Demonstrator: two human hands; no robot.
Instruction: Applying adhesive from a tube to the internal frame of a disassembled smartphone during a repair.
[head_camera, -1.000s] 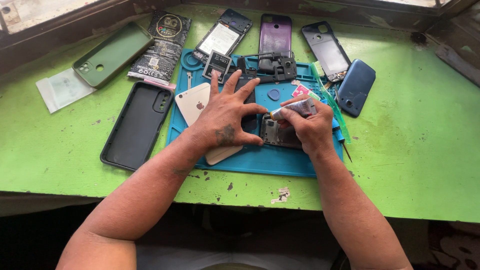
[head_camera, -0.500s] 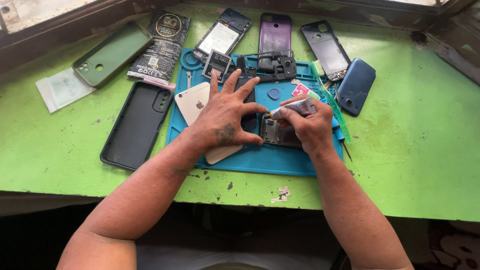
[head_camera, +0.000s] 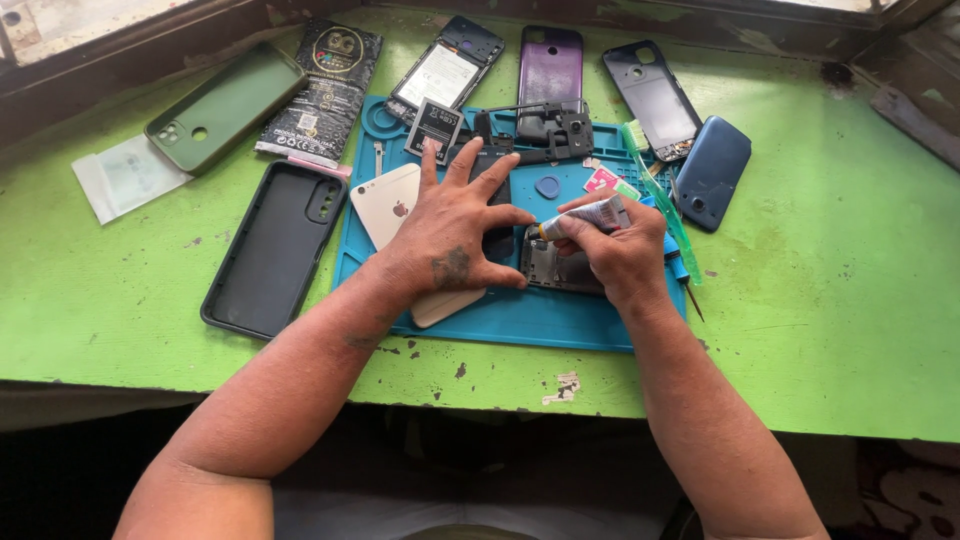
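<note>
Right now I see my left hand (head_camera: 455, 235) spread flat, fingers pressing an opened phone (head_camera: 560, 268) onto the blue mat (head_camera: 520, 315), mid worktop (head_camera: 850, 330). My right hand (head_camera: 620, 250) pinches a small glue tube (head_camera: 585, 217), tip approx. at phone's top edge.

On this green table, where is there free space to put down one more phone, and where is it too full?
Bare green table lies right of the blue mat, in front of the dark blue phone. Another free patch is front left, below the black case. The mat is crowded: the left hand and the right hand with its small tube work there amid parts.
</note>
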